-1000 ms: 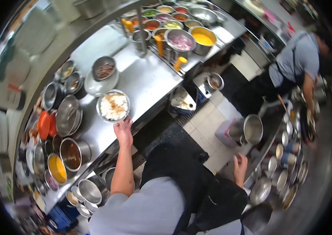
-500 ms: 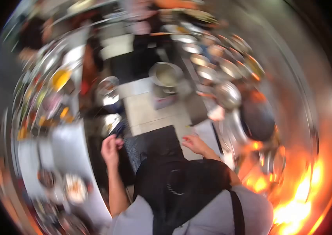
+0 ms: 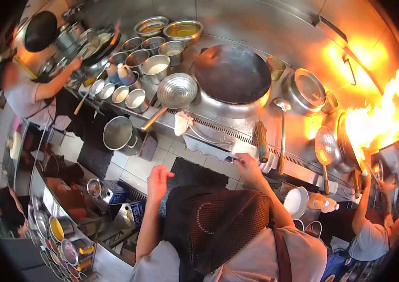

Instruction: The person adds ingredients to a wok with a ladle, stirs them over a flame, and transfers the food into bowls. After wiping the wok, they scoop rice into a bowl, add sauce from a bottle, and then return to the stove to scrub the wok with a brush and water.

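Note:
My left hand [image 3: 158,182] hangs in the air in front of my dark apron, with its fingers loosely bent and nothing visible in it. Close to the stove's front edge is my right hand [image 3: 246,167], its fingers stretched toward the left; a small dark spot by its fingertips is too small to make out. Just beyond it are a white cloth [image 3: 245,151] and an upright bamboo brush [image 3: 261,141]. Farther in, a large dark wok [image 3: 232,73] sits on the burner. A ladle [image 3: 282,127] lies to its right and a perforated strainer [image 3: 177,90] to its left.
High flames [image 3: 378,113] rise at the right, where a co-worker [image 3: 373,235] works a wok. Another co-worker [image 3: 39,98] stands at the far left. A stockpot [image 3: 120,134] stands near the floor. Prep pots [image 3: 61,229] line the counter at lower left.
My view has swung right from the aisle to face the stove and has sharpened. My right hand now appears by the stove's front edge. My left hand remains raised before me.

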`<control>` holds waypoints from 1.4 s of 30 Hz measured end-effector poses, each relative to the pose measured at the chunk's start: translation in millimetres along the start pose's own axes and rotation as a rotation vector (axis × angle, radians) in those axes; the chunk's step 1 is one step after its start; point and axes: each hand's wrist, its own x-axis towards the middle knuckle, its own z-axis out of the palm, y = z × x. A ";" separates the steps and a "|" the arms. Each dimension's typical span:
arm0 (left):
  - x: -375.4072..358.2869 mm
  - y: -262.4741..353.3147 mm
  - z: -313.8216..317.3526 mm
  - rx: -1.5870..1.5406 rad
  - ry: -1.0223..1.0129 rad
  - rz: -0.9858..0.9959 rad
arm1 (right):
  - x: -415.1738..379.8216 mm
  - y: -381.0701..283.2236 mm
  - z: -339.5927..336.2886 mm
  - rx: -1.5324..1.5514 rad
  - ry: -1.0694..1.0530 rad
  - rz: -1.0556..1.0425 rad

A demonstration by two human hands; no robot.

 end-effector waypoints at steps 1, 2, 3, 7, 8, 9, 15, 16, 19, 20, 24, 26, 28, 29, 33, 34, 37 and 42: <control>15.0 17.8 17.9 0.030 -0.097 0.026 | -1.5 8.7 -13.3 0.019 0.096 0.028; 30.2 35.8 35.9 0.059 -0.191 0.050 | -3.0 17.2 -25.3 0.038 0.189 0.057; 46.7 47.0 53.4 0.145 -0.262 0.093 | -4.7 23.1 -38.5 0.000 0.240 0.119; 113.9 101.7 131.6 0.485 -0.300 0.565 | -16.7 49.0 -73.7 0.102 0.376 0.190; 134.5 102.7 153.6 0.524 -0.283 0.707 | -20.6 58.7 -76.8 0.064 0.395 0.171; 152.8 110.1 173.3 0.597 -0.308 0.725 | -23.1 48.9 -82.7 0.123 0.391 0.239; 220.9 80.1 253.9 0.885 -0.378 0.659 | -72.7 62.3 -86.4 0.105 0.416 0.368; 222.8 79.2 258.8 0.943 -0.387 0.646 | -81.6 62.8 -86.5 0.101 0.422 0.370; 237.7 62.1 268.1 0.900 -0.462 0.581 | -110.3 63.4 -86.3 0.023 0.487 0.409; 242.4 52.7 269.1 0.878 -0.468 0.612 | -118.9 63.1 -86.4 0.017 0.486 0.417; 250.7 53.5 272.2 0.866 -0.537 0.519 | -121.0 48.8 -95.8 -0.027 0.471 0.472; 250.7 55.4 271.7 0.845 -0.580 0.469 | -121.2 48.7 -99.8 -0.053 0.458 0.475; 253.5 48.0 272.0 0.875 -0.583 0.504 | -116.7 47.5 -101.3 -0.050 0.472 0.436; 254.7 45.0 272.7 0.868 -0.583 0.508 | -116.7 44.8 -100.8 -0.056 0.475 0.435; 261.2 40.5 274.1 0.954 -0.606 0.537 | -122.9 43.5 -92.1 0.071 0.497 0.477; 263.6 41.2 274.6 0.947 -0.639 0.506 | -125.6 47.1 -88.6 0.065 0.484 0.478; 266.6 40.4 274.5 0.912 -0.626 0.491 | -129.9 43.1 -75.0 -0.011 0.476 0.396; 270.1 40.9 272.4 0.911 -0.660 0.517 | -129.2 -8.2 -60.4 0.032 0.465 0.525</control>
